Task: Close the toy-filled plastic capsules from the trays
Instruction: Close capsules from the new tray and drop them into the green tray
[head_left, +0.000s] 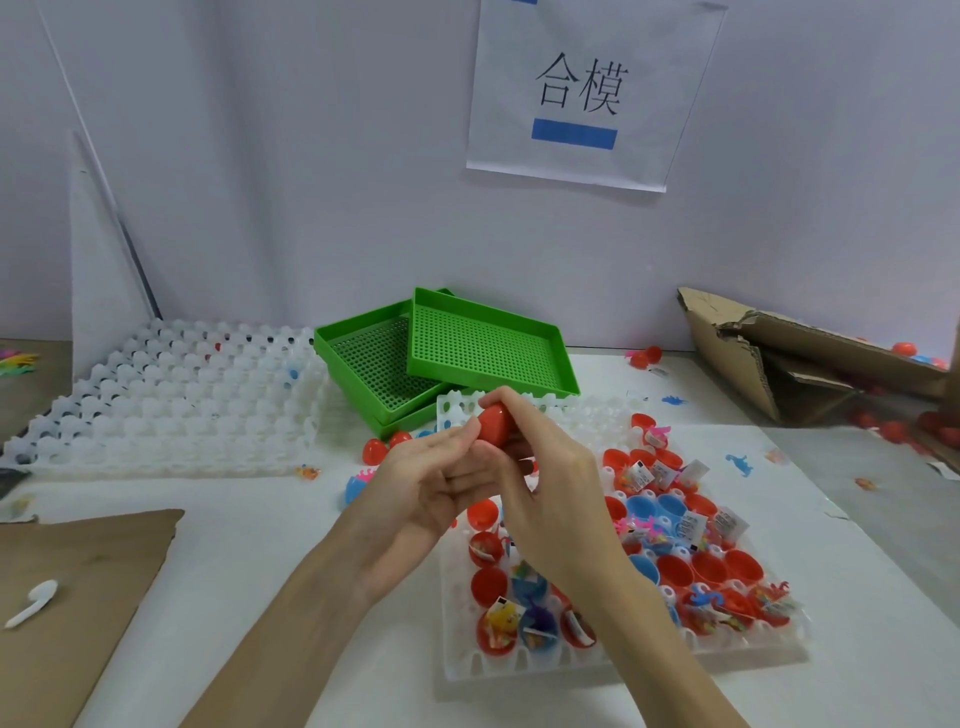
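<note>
Forearms reaching in from the bottom edge, meeting above the near tray. Left hand (431, 483) curling palm-up, fingertips pinching the lower end of a red capsule (496, 426). Right hand (545, 467) wrapping over the same capsule from the other side, thumb and fingers pressing on its upper part; both hands gripping it, held in the air just above the far rim of the tray. Whether the two halves are fully seated: cannot tell.

Directly beneath and to the right of the hands, lying flat on the white table (260, 545): a translucent white capsule tray (623, 660), its pockets holding open red and blue halves, many stuffed with small toys and printed packets. Just left of the left hand, resting on the table: a blue capsule half (356, 488) with a pink toy in it, and two closed red capsules (384, 447) a little farther out.

Behind the hands, stacked askew: two green perforated trays (483, 348), the upper one tilting. Farther left, leaning in a stepped pile: more white capsule trays (171, 395). Near the left forearm, lying on a brown cardboard sheet (78, 597): a white plastic spoon (34, 603).

Well right of the right hand: a torn cardboard box (810, 358) with red capsules scattered around it, and a blue toy dinosaur (740, 464) on the table between. Hanging on the wall above: a paper sign (587, 93).
</note>
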